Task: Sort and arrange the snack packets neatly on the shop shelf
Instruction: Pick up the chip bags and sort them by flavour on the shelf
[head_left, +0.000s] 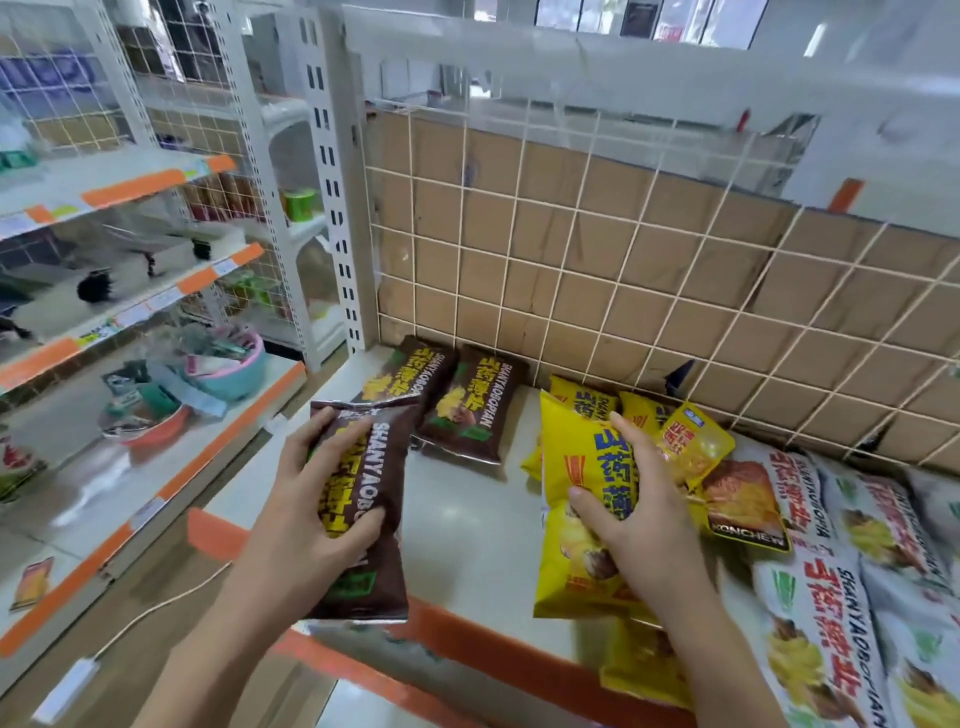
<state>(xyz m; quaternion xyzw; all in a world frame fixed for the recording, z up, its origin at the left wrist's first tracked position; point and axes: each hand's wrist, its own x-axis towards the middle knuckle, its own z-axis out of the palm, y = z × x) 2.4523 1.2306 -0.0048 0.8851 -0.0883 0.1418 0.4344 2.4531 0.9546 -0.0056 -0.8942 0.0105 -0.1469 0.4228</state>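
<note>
My left hand (306, 514) grips a brown snack packet (371, 467) held upright over the front left of the white shelf (467, 519). Two more brown packets (470, 410) lie side by side at the back left of the shelf. My right hand (639, 519) grips a yellow snack packet (576, 467) near the middle. Other yellow packets (685, 441) lie behind and under it. White packets (831, 597) are piled at the right, with a small dark-edged packet (748, 499) among them.
A wire grid backed with cardboard (623, 260) closes the back of the shelf. An orange strip (467, 639) edges its front. To the left stand other shelves (130, 312) with bowls and small goods. A white power strip (67, 686) lies on the floor.
</note>
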